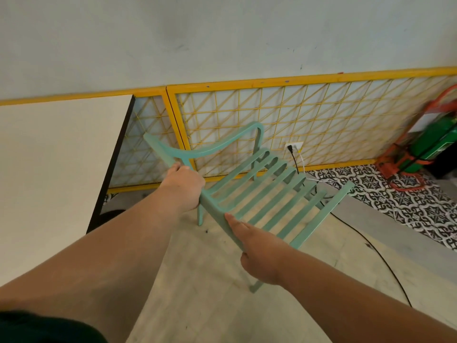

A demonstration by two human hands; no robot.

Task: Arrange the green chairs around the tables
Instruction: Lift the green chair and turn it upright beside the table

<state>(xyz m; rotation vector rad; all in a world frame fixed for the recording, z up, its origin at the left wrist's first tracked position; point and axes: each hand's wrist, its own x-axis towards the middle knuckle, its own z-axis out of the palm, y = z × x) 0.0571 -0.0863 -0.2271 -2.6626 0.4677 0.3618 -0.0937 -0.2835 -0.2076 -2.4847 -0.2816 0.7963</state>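
Left hand (184, 185), right hand (259, 258) — fingers (231, 219) around green chair (214, 208) back rail

- one green chair (215, 214) is counted;
- one table (49, 157) is counted;
- two grips are counted, left grip (184, 186) and right grip (259, 256);
- two yellow lattice panels are counted, left panel (148, 125) and right panel (321, 120);
- one wall socket (294, 145) is counted;
- two cables are counted, black cable (295, 162) and white cable (302, 159)

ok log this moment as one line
left hand: grips green chair backrest rail | right hand: grips same rail | table: left of chair
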